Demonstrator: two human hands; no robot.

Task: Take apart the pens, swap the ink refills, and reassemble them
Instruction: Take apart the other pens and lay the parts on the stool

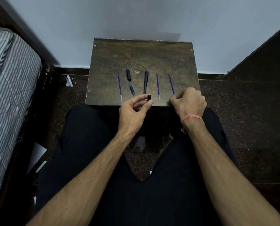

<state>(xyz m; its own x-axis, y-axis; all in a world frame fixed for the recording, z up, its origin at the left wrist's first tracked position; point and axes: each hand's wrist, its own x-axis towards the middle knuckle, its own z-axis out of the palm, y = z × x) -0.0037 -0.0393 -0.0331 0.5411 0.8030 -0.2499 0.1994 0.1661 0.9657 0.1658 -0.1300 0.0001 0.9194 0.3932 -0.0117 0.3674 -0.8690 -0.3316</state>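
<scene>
Against the wall, on a worn dark table (152, 59), three thin refills lie among pen parts — light, bendy, best pinched mid-shaft — the right hand (189, 101) curling over the rightmost refill (171, 83), the left hand (133, 111) pinching a black barrel piece (149, 97).

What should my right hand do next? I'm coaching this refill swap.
Probably lift the rightmost refill: the right hand is curled at its near end, while the left hand already pinches a short black pen piece it might go into.
</scene>
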